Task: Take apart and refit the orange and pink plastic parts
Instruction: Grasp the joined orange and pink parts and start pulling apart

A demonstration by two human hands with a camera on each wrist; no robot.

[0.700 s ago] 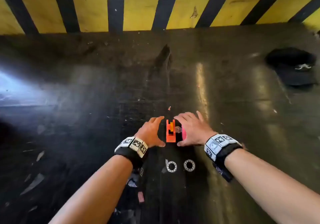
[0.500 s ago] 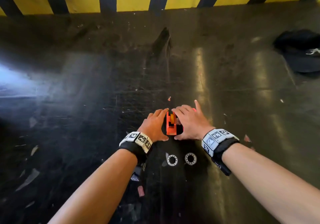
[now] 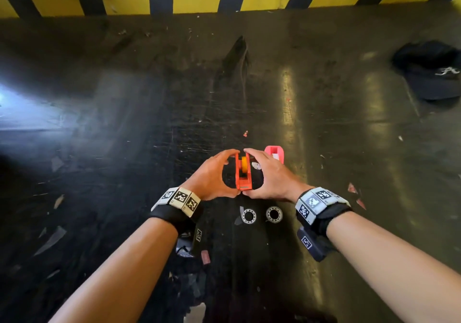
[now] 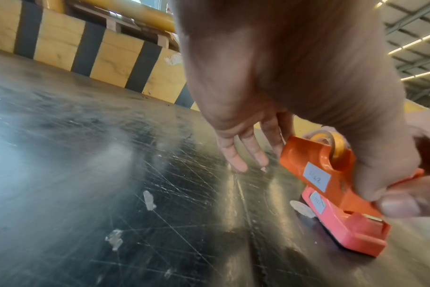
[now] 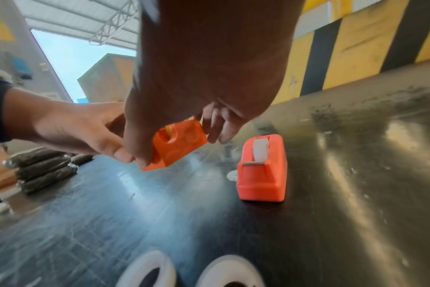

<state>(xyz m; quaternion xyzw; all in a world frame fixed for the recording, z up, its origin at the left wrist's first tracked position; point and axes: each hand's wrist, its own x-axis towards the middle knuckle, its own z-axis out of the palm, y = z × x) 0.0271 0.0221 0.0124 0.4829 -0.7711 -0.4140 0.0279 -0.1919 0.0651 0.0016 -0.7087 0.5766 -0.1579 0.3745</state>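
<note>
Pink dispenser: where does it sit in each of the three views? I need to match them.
Head: pink dispenser stands upper centre, just right of the right hand.
Left wrist: lower right, on the table below the orange dispenser.
Right wrist: centre right, standing free.
Shared landmark: the orange dispenser, held by both hands.
</note>
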